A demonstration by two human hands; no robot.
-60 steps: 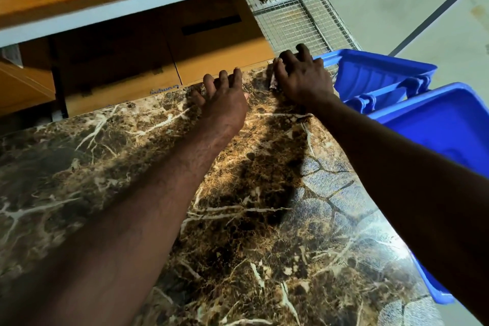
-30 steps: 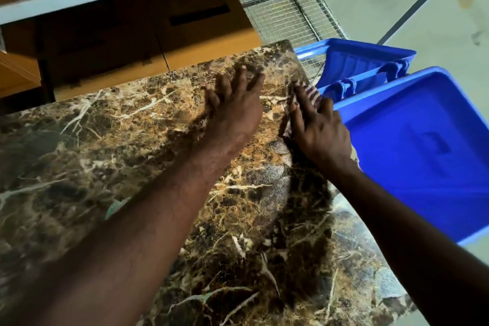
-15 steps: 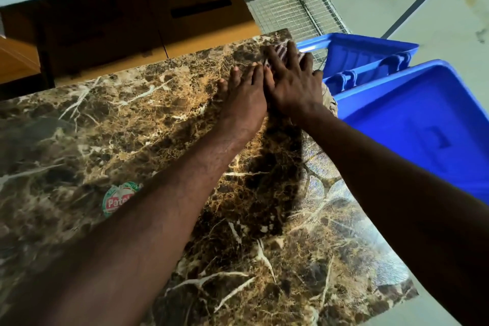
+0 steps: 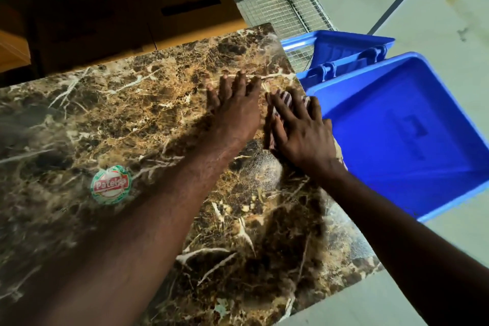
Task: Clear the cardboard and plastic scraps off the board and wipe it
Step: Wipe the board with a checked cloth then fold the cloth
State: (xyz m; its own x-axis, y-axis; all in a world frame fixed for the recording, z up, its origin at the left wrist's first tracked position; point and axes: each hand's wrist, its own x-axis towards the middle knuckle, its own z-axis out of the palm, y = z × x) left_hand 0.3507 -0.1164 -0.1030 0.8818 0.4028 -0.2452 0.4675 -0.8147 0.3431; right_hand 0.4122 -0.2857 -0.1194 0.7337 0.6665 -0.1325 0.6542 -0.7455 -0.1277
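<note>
My right hand (image 4: 301, 132) presses flat, fingers straight, on the striped cloth (image 4: 287, 99); board (image 4: 148, 114) stretches leftward from it. Left hand (image 4: 235, 108) just beside, flat, grip on nothing.

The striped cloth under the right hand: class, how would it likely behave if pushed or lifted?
The striped cloth looks thin and bunched beneath the right hand, so it is probably floppy and light. On the glossy marble-patterned board it would likely slide easily.

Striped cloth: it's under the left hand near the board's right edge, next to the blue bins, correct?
Not quite. The head view shows the striped cloth under the right hand, not the left hand, which lies flat on the board beside it. The rest holds: right edge, next to the blue bins.
</note>
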